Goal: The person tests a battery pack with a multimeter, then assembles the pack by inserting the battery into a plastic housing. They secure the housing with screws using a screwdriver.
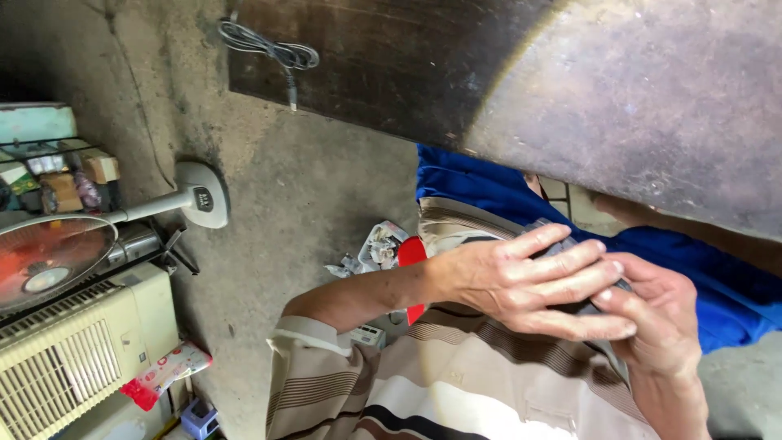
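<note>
Observed from the head view: both hands meet close to the body, over a striped shirt (456, 383). The left hand (521, 281) lies on top, its fingers (570, 269) extended and laid nearly flat across a small dark grey object (547, 231). The right hand (660, 314) cups the same object from beneath and from the far side, its fingers curled round it and meeting the left fingertips. The object is thus held between the two hands, almost wholly covered. Only a dark grey edge shows above the left fingers. Its kind cannot be told.

Progress, as a judgement: the object is already picked up and secured in a two-handed hold. No part of it looks opened, separated or set down. Whatever handling is under way appears to be at an early or middle stage, and the result is not visible.

Surroundings: beyond the fingers, a blue cloth (489, 191) lies under the edge of a dark, worn tabletop (652, 98). A coiled grey cable (269, 49) rests on that tabletop, well apart from the hands. To the left of the fingers, on the concrete floor (309, 179), lie crumpled wrappers (375, 248), and further off stands a fan (49, 257) with a grey base. A cream-coloured appliance (81, 350) stands just beside the fan.
</note>
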